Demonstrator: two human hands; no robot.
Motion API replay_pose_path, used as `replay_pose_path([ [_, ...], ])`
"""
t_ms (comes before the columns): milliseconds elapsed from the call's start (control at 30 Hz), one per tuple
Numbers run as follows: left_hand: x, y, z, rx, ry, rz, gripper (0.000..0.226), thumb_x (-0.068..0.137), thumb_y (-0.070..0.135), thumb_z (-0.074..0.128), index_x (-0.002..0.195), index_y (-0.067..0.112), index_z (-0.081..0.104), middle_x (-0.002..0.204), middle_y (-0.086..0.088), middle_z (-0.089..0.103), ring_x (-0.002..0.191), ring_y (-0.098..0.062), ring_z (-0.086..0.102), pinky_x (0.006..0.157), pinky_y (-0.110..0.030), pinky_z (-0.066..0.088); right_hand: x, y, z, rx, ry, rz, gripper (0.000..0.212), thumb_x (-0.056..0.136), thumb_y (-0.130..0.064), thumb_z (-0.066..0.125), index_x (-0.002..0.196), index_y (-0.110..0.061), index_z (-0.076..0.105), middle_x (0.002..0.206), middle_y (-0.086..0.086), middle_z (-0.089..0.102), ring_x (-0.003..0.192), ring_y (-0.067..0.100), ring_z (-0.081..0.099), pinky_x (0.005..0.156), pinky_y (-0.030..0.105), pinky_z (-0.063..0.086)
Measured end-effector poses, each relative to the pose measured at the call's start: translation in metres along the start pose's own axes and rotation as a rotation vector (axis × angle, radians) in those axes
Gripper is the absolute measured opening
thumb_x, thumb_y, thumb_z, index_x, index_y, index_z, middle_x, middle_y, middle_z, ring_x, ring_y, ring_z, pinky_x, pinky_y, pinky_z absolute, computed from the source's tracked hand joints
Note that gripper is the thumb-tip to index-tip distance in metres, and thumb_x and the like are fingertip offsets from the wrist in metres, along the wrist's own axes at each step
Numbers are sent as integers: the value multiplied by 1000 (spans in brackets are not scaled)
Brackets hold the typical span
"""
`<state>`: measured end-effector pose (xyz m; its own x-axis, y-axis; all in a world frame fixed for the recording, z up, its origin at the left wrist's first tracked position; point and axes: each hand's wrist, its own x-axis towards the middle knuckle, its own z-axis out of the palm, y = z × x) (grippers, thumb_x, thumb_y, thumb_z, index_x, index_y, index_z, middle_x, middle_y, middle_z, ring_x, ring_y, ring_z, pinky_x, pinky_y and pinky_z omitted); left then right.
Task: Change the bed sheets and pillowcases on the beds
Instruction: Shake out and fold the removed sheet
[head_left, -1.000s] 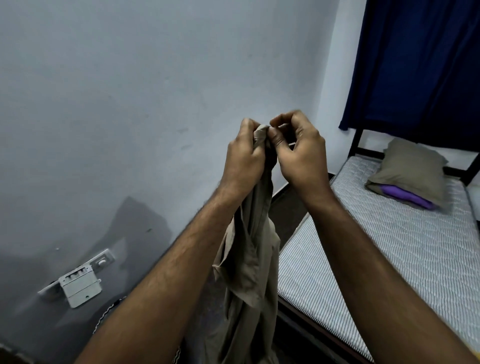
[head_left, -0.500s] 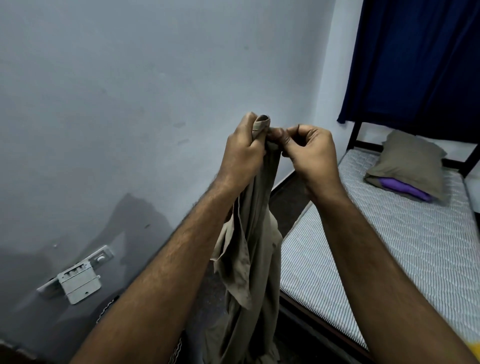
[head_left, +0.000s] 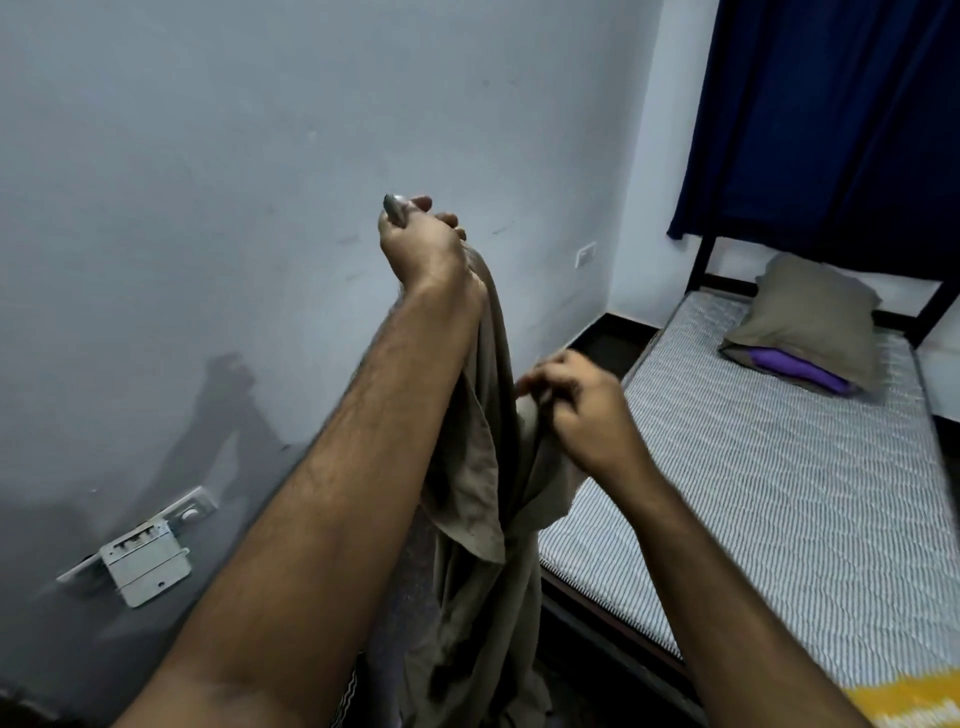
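Beside bare mattress (head_left: 769, 499): both hands grip khaki sheet (head_left: 483, 467).

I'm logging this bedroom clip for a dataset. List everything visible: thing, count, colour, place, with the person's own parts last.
sheet: one, khaki, hanging between the hands beside the bed
mattress: one, white with grey stripes, bare, at right
pillow: one, khaki case over purple, at the mattress's far end
curtain: one, dark blue, top right
switch box: one, white, low on the left wall
yellow cloth: one, bottom right corner
left hand: raised, grips the sheet's top
right hand: lower, pinches the sheet's edge
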<state>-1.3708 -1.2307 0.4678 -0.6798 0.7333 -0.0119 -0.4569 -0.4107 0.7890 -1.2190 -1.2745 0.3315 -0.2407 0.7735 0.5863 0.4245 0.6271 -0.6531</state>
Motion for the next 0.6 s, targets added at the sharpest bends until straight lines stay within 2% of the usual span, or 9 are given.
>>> replay_pose_path([
  [100,-5,2,6,-89,34,-40,34,110,27,33,82,12,45,61,-4,44,48,-15,38,46,-21,34,-14,4,10,-21,-89,93,38,71,-8,43,83,-19,78,86,-3,68,84,13,65,79,28,50],
  [167,-9,0,11,-115,55,-26,34,110,26,34,82,12,44,60,-3,42,46,-14,35,42,-18,31,-22,-3,18,-28,-113,155,33,83,-28,44,80,-15,74,83,-2,65,79,12,62,73,32,48],
  [267,-18,-3,15,-123,64,-15,31,111,25,34,86,10,44,63,-4,41,44,-12,34,38,-15,29,-32,-15,27,-106,-116,174,64,88,-75,39,64,-19,56,75,-5,50,68,9,53,59,37,42],
  [333,-24,-4,17,-116,53,18,29,111,24,33,88,9,44,64,-4,40,38,-8,34,36,-13,28,-34,-18,34,-180,-153,181,68,82,-84,39,64,-20,53,78,-6,48,68,8,51,56,28,35],
  [367,-25,-5,19,-107,42,51,30,111,24,34,86,10,44,65,-2,40,37,-6,35,36,-14,30,-34,-19,37,-218,-187,172,64,84,-78,46,68,-17,57,82,-5,51,72,11,53,58,27,36],
  [433,-21,-7,16,-84,0,138,30,110,23,35,83,13,44,68,0,44,45,-6,41,44,-16,36,-30,-11,43,-284,-199,142,38,93,-44,60,76,-10,64,88,4,58,81,24,59,67,33,43],
  [500,-5,-11,5,66,-100,330,27,106,24,40,83,15,49,73,0,52,54,-10,49,51,-22,41,-22,-5,36,-252,-67,140,17,88,-17,58,83,-6,70,88,8,62,84,31,63,73,35,46],
  [533,5,-14,-5,299,-147,462,23,103,26,43,85,16,53,75,1,58,58,-15,55,54,-26,44,-16,-4,25,-235,30,132,18,83,-13,55,84,-6,71,85,8,64,83,30,64,74,35,47],
  [600,23,-17,-27,1001,-200,659,21,98,33,48,91,18,60,83,-5,68,78,-30,66,66,-35,49,-3,-6,-1,-197,178,59,16,86,-12,56,78,-5,68,79,7,62,76,23,62,72,33,46],
])
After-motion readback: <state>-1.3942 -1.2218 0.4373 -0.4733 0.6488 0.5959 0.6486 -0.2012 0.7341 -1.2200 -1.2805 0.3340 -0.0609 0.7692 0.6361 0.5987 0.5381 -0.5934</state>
